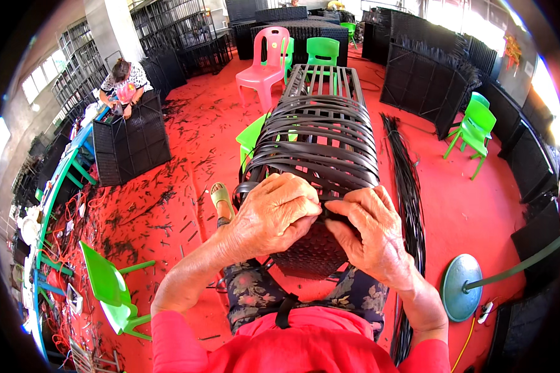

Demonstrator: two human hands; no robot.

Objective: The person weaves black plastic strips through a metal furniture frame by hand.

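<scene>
A long dark frame (353, 78) with lengthwise bars stretches away in front of me, wrapped by many loose black flat strips (320, 128). Its near end is covered in tight black weaving (311, 252), between my knees. At the top edge of that weaving my left hand (277, 214) is closed, fingertips pinching a black strip. My right hand (373, 230) faces it a finger's width away, thumb and forefinger pinched on the black strip too. The fingers hide most of the held piece.
A bundle of long black strips (407, 186) lies on the red floor right of the frame. Green chairs (112, 292) and a pink chair (264, 71) stand around. A round-based stand (462, 287) is at right. Another person (126, 87) works on a black panel (134, 142) at left.
</scene>
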